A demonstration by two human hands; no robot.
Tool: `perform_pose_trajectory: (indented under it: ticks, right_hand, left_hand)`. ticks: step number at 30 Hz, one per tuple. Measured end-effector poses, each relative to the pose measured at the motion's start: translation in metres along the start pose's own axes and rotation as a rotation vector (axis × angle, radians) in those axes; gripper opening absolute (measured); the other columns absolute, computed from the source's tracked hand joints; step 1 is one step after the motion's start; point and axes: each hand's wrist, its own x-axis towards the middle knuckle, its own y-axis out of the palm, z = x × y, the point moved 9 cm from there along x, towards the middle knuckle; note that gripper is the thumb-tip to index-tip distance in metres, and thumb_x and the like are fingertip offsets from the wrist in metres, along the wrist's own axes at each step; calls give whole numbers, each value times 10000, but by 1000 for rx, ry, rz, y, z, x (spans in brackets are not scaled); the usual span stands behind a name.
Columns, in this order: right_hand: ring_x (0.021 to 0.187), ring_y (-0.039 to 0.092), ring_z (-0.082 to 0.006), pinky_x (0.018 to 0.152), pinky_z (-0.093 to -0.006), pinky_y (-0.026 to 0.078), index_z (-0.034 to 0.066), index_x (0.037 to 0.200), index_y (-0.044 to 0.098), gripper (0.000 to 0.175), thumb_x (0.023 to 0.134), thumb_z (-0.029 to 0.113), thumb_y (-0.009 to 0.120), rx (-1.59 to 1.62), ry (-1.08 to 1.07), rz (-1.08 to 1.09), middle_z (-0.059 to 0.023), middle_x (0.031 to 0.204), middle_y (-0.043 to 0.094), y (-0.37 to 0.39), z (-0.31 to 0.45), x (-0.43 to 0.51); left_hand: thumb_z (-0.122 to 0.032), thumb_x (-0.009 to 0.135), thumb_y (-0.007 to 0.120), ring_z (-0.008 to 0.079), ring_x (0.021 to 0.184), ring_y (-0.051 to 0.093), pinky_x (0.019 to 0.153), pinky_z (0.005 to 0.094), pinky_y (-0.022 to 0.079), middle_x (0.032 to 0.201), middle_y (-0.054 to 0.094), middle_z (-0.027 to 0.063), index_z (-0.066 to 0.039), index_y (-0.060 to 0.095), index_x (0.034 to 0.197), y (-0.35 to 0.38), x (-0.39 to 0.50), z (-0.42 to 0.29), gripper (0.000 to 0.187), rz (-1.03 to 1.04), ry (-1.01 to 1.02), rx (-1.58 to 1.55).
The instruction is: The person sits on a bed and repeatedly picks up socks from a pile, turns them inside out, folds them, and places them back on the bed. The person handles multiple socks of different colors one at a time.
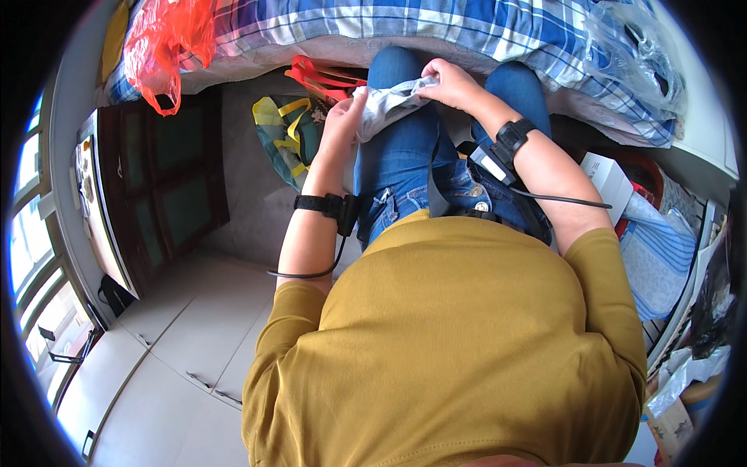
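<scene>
A light grey-white piece of cloth (385, 110) is stretched between my two hands above my thighs, which are in blue jeans. My left hand (345, 117) pinches its left end between thumb and fingers. At the cloth's upper right end, my right hand (446, 84) grips it with fingertips and thumb. The cloth hangs in loose folds; its exact kind cannot be told. Each forearm wears a black strap with a small device and a cable.
A bed with a blue-and-white plaid cover (350, 20) stands before me. On it lie a red plastic bag (169, 46) and a clear plastic bag (636, 64). A green-and-yellow bag (286, 140) is on the floor; a white box (604, 181) stands at right.
</scene>
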Motion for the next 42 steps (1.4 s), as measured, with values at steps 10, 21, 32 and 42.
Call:
perform_pose_trajectory:
  ticks: [10, 21, 32, 42]
  right_hand:
    - [770, 640, -332, 674, -403, 508, 36, 847, 610, 302, 609, 199, 700, -143, -86, -104, -180, 789, 642, -3, 37, -9]
    - [775, 598, -252, 696, -366, 466, -12, 920, 493, 357, 704, 150, 727, 190, -433, -161, -172, 827, 587, -36, 118, -37]
    - [860, 568, -429, 723, -450, 460, -5, 860, 576, 180, 765, 147, 574, 139, -282, -278, -274, 889, 602, -53, 90, -37]
    - [774, 598, -148, 684, -275, 456, 39, 940, 656, 314, 676, -16, 496, 870, 181, 478, -38, 875, 642, 7, 55, -48]
  left_hand:
    - [-157, 765, 617, 203, 726, 635, 676, 325, 489, 775, 642, 149, 16, 606, 1011, 24, -17, -68, 301, -132, 581, 580]
    - [-232, 948, 493, 121, 835, 595, 603, 263, 533, 1016, 574, 61, -95, 417, 1285, 82, -38, -123, 371, 230, 315, -115]
    - [-294, 963, 466, 146, 947, 565, 753, 333, 511, 1187, 505, 43, -181, 270, 1400, 112, -56, -98, 491, 222, 208, -24]
    - [-228, 893, 582, 155, 1084, 499, 900, 317, 420, 1184, 523, 65, -94, 436, 1294, 96, -63, -89, 447, 446, 150, -192]
